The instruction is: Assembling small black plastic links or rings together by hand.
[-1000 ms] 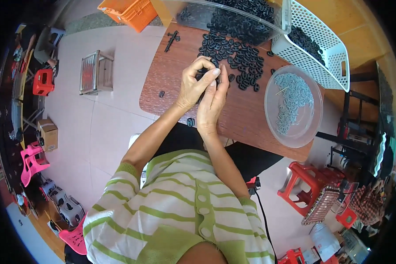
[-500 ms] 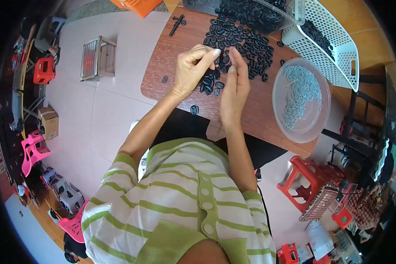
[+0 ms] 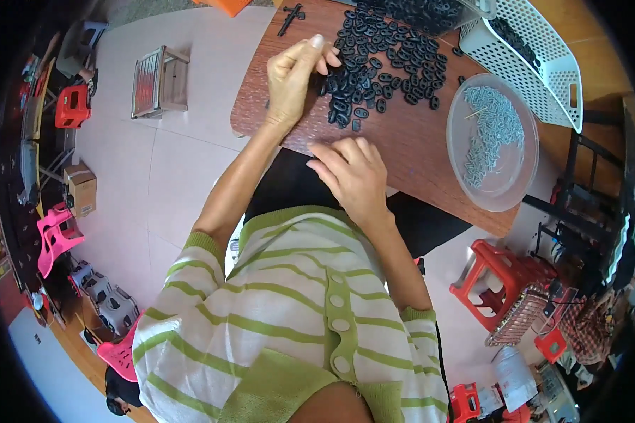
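Note:
My left hand [image 3: 295, 74] is closed over the left part of the table, its thumb pressed along the curled fingers. What it grips, if anything, is hidden. Just right of its fingertips lies a heap of small black oval plastic pieces with holes [image 3: 391, 53]. At the table's front edge, my right hand [image 3: 353, 173] is bent down with thumb and forefinger close together. Whatever is between them does not show. A loose black piece [image 3: 356, 125] lies at the near end of the heap, above the right hand.
A round clear tub of small silvery screw-like pieces [image 3: 494, 190] stands on the right of the wooden table [image 3: 416, 158]. Behind it is a white perforated basket [image 3: 554, 77] with black parts. A clear bin [image 3: 444, 17] sits at the back, a black cross-shaped tool [image 3: 289, 20] at back left.
My hands were together over the heap and have parted. The right hand has come down to the table's front edge, where a black piece lay; that piece is now out of sight.

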Action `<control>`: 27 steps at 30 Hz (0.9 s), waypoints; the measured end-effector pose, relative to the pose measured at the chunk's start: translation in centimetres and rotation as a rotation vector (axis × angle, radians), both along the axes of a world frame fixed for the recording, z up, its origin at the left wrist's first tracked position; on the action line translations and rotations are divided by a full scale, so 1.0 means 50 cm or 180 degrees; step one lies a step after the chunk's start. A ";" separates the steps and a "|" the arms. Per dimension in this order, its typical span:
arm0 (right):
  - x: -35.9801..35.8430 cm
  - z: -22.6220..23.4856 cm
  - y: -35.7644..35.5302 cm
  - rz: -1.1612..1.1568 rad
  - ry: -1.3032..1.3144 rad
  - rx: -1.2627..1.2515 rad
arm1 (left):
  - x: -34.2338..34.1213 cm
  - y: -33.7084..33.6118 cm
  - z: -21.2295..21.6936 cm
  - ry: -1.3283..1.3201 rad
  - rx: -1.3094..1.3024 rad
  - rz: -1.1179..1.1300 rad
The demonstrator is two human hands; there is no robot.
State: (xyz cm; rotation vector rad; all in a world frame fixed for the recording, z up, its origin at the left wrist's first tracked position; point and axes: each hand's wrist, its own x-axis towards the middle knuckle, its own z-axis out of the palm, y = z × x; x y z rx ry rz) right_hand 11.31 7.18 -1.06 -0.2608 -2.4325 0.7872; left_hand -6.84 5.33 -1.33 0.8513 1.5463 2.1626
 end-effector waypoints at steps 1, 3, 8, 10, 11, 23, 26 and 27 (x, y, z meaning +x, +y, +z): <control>-0.005 -0.004 -0.003 0.0076 -0.0136 0.0092 | -0.002 -0.008 0.006 -0.0079 0.0055 0.0016; -0.008 -0.012 -0.002 0.0044 -0.0221 0.0043 | -0.011 -0.038 0.023 0.0049 -0.0090 0.0125; -0.027 -0.017 0.025 -0.0315 -0.0173 0.0041 | -0.021 -0.142 0.062 0.0385 -0.0975 0.0371; -0.033 -0.020 0.042 -0.0398 -0.0236 0.0064 | -0.032 -0.190 0.047 0.1128 -0.1965 0.0408; -0.030 -0.014 0.051 -0.0442 -0.0310 0.0101 | -0.027 -0.201 0.043 0.1090 -0.2017 0.0373; 0.189 0.055 0.069 -0.1644 0.0416 -0.2794 | 0.018 -0.182 0.002 0.2765 -0.2359 0.0486; 0.240 0.056 0.024 -0.1670 -0.0085 -0.3106 | 0.027 -0.174 0.005 0.2687 -0.2400 0.0398; 0.253 0.054 0.014 -0.1708 -0.0049 -0.3084 | 0.028 -0.170 0.005 0.2665 -0.2422 0.0361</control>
